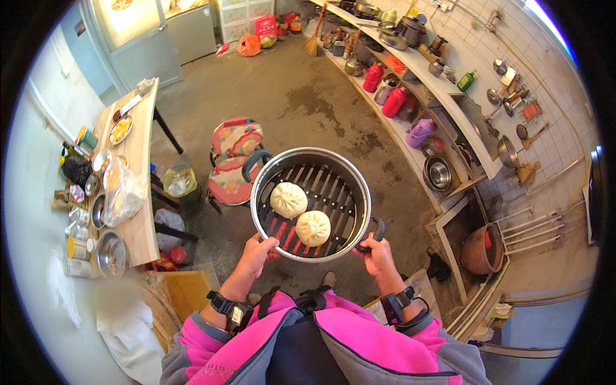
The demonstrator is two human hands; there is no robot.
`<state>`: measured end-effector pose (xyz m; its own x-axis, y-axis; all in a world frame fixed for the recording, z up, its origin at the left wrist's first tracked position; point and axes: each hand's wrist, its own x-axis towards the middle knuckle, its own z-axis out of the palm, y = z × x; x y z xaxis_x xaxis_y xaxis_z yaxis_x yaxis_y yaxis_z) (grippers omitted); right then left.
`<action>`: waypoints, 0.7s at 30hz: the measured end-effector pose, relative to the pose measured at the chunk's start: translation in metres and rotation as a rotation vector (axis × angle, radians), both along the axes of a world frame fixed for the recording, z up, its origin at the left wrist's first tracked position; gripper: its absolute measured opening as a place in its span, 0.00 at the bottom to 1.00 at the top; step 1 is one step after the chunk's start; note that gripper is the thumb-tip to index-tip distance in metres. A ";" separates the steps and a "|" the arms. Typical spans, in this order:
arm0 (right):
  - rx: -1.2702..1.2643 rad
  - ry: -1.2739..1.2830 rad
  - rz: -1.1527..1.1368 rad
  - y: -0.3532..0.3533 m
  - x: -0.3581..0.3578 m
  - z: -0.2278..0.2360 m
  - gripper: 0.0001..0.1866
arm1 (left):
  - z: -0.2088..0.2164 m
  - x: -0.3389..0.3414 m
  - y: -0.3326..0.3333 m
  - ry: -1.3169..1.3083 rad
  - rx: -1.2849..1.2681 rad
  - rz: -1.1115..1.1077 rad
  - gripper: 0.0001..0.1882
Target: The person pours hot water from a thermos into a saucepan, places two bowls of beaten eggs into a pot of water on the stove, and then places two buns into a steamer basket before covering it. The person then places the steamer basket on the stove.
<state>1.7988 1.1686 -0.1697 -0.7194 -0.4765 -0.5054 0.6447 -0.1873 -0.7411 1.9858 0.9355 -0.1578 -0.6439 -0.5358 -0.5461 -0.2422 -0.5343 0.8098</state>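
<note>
A round metal steamer basket (367, 192) is held out in front of my body, over the floor. Two pleated steamed buns, one bun (289, 200) at the left and another bun (313, 228) nearer me, rest side by side on its slotted bottom. My left hand (256, 254) is closed on the near left rim, thumb on top. At the near right, my right hand (378, 258) is wrapped round a dark side handle (380, 228). The opposite dark handle (255, 164) sticks out at the far left. Fingers under the steamer are partly hidden.
To the left runs a wooden table (142, 221) with bowls, jars and a plastic bag. Two patterned stools (230, 181) stand just beyond the steamer. Along the right wall, a long counter (443, 96) holds pots, with thermoses on the shelf below. A bagged bin (179, 182) sits by the table.
</note>
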 end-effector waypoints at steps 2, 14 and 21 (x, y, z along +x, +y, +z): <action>-0.012 -0.034 -0.006 0.022 -0.021 -0.019 0.08 | -0.018 -0.026 0.017 -0.015 0.018 -0.037 0.11; -0.023 -0.020 -0.330 0.170 -0.136 -0.051 0.08 | -0.058 -0.224 0.121 -0.012 0.064 -0.286 0.13; 0.008 -0.053 -0.520 0.209 -0.169 -0.063 0.10 | -0.057 -0.312 0.151 -0.078 0.043 -0.456 0.13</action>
<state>1.6295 1.3774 -0.2329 -0.8333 -0.0589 -0.5497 0.5047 -0.4869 -0.7129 1.6736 1.0862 -0.2145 -0.7648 -0.1834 -0.6176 -0.5195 -0.3913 0.7596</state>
